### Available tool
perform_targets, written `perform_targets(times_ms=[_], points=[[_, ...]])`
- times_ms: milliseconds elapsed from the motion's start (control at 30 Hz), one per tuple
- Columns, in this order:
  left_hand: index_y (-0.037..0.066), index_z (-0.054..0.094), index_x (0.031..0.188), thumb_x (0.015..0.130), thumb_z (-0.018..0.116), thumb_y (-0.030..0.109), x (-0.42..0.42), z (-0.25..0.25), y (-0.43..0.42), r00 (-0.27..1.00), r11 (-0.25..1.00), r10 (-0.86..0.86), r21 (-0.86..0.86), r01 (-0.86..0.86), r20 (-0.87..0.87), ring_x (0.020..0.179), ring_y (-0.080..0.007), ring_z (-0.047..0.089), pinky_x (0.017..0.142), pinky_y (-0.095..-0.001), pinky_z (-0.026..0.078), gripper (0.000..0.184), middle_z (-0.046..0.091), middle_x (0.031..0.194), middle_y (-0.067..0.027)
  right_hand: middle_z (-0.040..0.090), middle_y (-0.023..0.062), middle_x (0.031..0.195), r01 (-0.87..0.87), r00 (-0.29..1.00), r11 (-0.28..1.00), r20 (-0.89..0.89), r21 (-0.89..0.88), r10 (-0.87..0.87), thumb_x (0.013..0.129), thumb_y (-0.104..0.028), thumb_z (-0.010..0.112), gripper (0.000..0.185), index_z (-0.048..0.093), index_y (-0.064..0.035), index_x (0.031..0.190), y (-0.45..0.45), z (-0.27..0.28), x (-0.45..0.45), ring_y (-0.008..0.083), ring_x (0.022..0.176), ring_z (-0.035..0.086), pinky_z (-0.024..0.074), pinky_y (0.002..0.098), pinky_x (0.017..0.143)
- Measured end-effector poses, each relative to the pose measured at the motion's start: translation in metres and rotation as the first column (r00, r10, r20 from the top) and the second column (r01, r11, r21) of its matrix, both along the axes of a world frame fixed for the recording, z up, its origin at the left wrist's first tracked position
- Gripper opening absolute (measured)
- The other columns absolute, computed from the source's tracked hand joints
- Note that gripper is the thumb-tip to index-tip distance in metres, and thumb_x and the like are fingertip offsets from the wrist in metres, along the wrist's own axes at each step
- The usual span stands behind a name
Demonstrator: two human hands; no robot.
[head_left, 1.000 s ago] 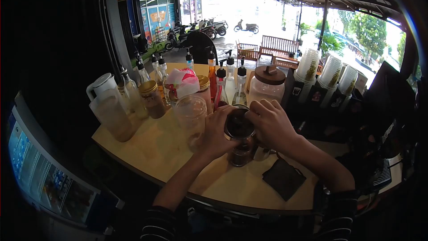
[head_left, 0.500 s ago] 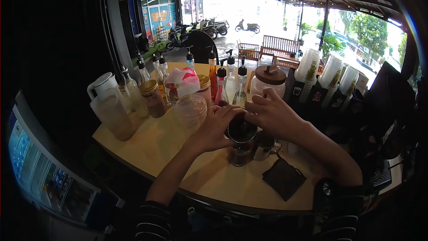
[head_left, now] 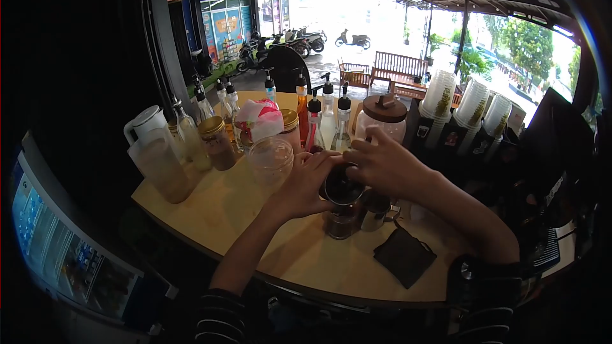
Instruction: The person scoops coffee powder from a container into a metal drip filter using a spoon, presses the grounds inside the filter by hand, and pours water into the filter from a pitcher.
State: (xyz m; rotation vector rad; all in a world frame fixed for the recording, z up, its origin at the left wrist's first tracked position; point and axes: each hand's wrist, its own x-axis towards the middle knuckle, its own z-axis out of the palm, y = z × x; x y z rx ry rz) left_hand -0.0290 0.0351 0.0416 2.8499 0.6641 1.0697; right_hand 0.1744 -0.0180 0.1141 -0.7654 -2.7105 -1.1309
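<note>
My left hand point(head_left: 303, 186) is wrapped around the side of a dark round vessel point(head_left: 343, 188) with a pale rim, its mouth tilted toward me. Above that mouth, my right hand point(head_left: 389, 164) has its fingers bent and pinched together at the far rim; whatever they hold is hidden. A small clear glass point(head_left: 340, 224) with something dark inside stands directly below the vessel; whether the two touch I cannot tell. Beside it is a metal pitcher point(head_left: 376, 215), partly covered by my right hand. A folded dark cloth point(head_left: 405, 257) lies to the right.
Behind my hands stand several pump bottles point(head_left: 343, 118), a wooden-lidded jar point(head_left: 384, 114) and an open clear tub point(head_left: 271, 158). A jug point(head_left: 159, 164) and a gold-lidded jar point(head_left: 218, 143) are on the left. Stacked plastic cups point(head_left: 473, 105) stand at right on the wooden counter point(head_left: 255, 236).
My right hand's fingers have dipped slightly lower and left over the vessel. My left hand keeps its hold; the view has shifted only a little.
</note>
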Motion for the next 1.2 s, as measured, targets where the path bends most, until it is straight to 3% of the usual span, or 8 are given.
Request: perform_targets(times_ms=[367,433,533,833,900,1033,1100,1200], points=[[0.008,0.044,0.128,0.055,0.086,0.033,0.006,-0.006,-0.006,0.994,0.997,-0.018,-0.079,0.027,0.11,0.118,-0.0299,0.049,0.101,-0.0432,0.033,0.087,0.05,0.126,-0.0111,0.057,-0.0001,0.095,-0.03,0.99,0.994,-0.141,-0.102,0.016,0.068,-0.017,0.067,0.013,0.062,-0.0138,0.079,-0.01,-0.007,0.001,0.0149,0.095,0.056,0.0393,0.0326,0.082],[0.007,0.044,0.124,0.053,0.088,0.032,0.008,-0.007,-0.012,0.975,0.985,0.1,-0.156,-0.07,0.196,0.114,-0.0288,0.052,0.098,-0.0407,0.039,0.087,0.052,0.12,-0.0116,0.056,0.0002,0.093,-0.022,0.977,0.996,-0.215,-0.092,0.001,0.066,-0.017,0.068,0.016,0.062,-0.0132,0.08,-0.01,-0.007,0.001,0.0153,0.093,0.056,0.0392,0.032,0.08],[0.006,0.043,0.12,0.052,0.089,0.029,0.015,-0.018,-0.01,0.914,0.942,0.119,-0.334,0.019,0.387,0.108,-0.0269,0.055,0.093,-0.0386,0.044,0.085,0.053,0.114,-0.0122,0.055,0.0011,0.09,0.018,0.961,0.993,-0.271,-0.117,-0.05,0.065,-0.016,0.069,0.02,0.061,-0.0122,0.083,-0.013,-0.011,0.0,0.0156,0.092,0.056,0.039,0.0318,0.078],[0.004,0.042,0.115,0.051,0.09,0.027,0.022,-0.017,-0.018,0.892,0.961,0.181,-0.268,-0.071,0.414,0.103,-0.0268,0.057,0.09,-0.0389,0.045,0.084,0.054,0.11,-0.0131,0.056,0.0029,0.09,0.015,0.953,0.994,-0.299,-0.112,-0.048,0.067,-0.015,0.066,0.016,0.062,-0.0118,0.082,-0.016,-0.016,-0.006,0.0165,0.087,0.058,0.0395,0.0323,0.075],[0.004,0.042,0.115,0.05,0.09,0.028,0.023,-0.016,-0.022,0.891,0.96,0.206,-0.262,-0.103,0.405,0.103,-0.0273,0.057,0.089,-0.0392,0.046,0.084,0.054,0.11,-0.0133,0.057,0.0033,0.091,0.084,0.943,0.996,-0.32,-0.017,-0.085,0.068,-0.016,0.066,0.015,0.062,-0.0112,0.082,-0.017,-0.015,-0.005,0.0168,0.086,0.058,0.0397,0.0322,0.074],[0.003,0.042,0.113,0.05,0.091,0.029,0.024,-0.02,-0.021,0.884,0.96,0.248,-0.225,-0.168,0.397,0.101,-0.0286,0.057,0.087,-0.0401,0.046,0.084,0.053,0.108,-0.0138,0.057,0.0031,0.091,0.086,0.946,0.988,-0.301,-0.13,-0.122,0.067,-0.016,0.067,0.018,0.062,-0.0105,0.083,-0.022,-0.018,-0.009,0.017,0.086,0.058,0.04,0.0318,0.074],[0.004,0.042,0.112,0.05,0.09,0.031,0.026,-0.022,-0.023,0.872,0.957,0.267,-0.223,-0.188,0.41,0.1,-0.0302,0.056,0.086,-0.0416,0.046,0.083,0.053,0.106,-0.0135,0.056,0.0031,0.092,0.12,0.94,0.993,-0.32,-0.004,-0.114,0.067,-0.017,0.067,0.018,0.062,-0.0103,0.083,-0.021,-0.024,-0.009,0.0171,0.087,0.058,0.0404,0.032,0.074],[0.004,0.043,0.111,0.049,0.09,0.034,0.029,-0.021,-0.025,0.862,0.949,0.29,-0.245,-0.2,0.417,0.1,-0.0316,0.054,0.085,-0.0435,0.044,0.084,0.052,0.105,-0.013,0.055,0.0034,0.094,0.139,0.923,0.985,-0.346,-0.105,-0.167,0.065,-0.018,0.07,0.022,0.062,-0.0109,0.085,-0.023,-0.02,-0.007,0.0172,0.088,0.058,0.0408,0.0324,0.075]])
